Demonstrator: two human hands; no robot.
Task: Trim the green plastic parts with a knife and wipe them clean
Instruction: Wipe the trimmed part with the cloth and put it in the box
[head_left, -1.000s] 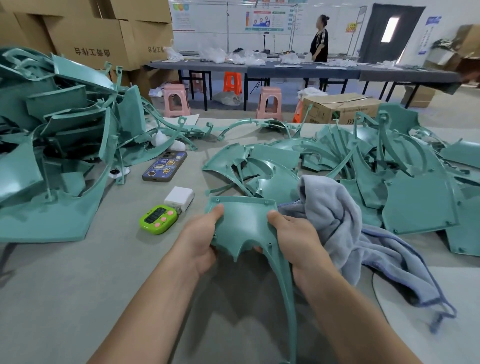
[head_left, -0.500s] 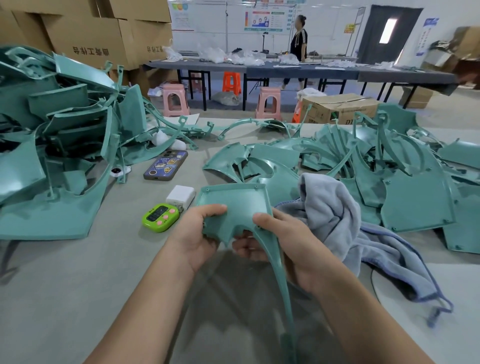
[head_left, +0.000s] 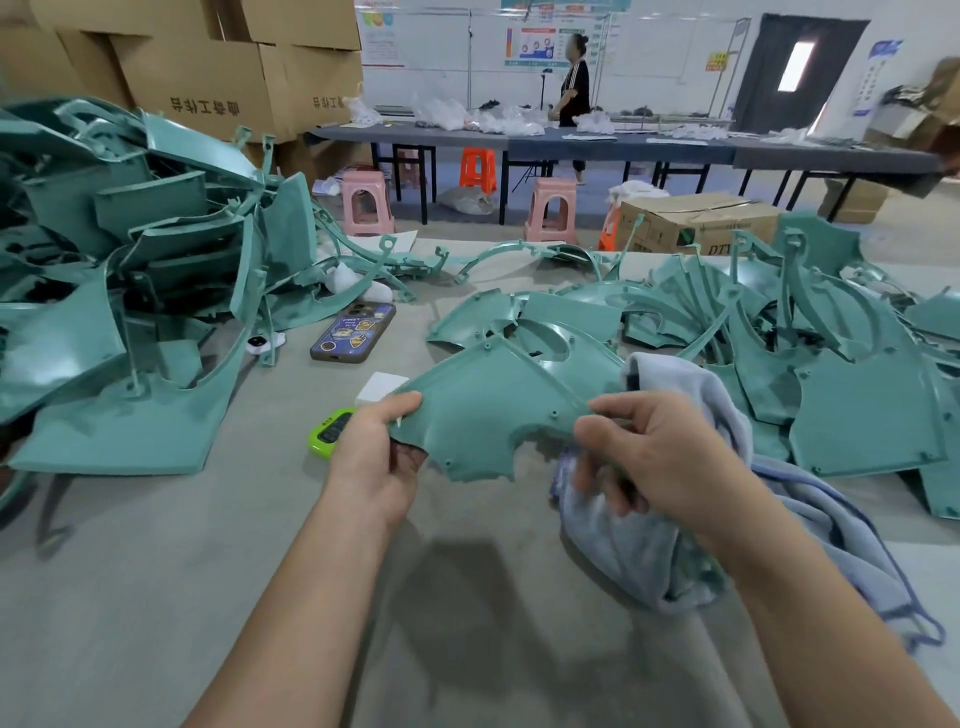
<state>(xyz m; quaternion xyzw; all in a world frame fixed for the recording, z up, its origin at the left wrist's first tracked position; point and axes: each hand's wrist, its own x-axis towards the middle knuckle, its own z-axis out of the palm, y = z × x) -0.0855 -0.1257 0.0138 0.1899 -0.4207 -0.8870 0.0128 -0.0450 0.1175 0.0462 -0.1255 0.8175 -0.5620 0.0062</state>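
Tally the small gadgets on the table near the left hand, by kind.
phone: 1
green timer: 1
white block: 1
small white device: 1
Total: 4

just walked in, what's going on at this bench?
A person is working through green plastic parts at a table. The left hand grips the left edge of one green part, held above the table; the right hand holds a bunched grey-blue cloth at the part's right edge, apparently for wiping. More parts lie in a left pile and a right pile. No knife is in view.
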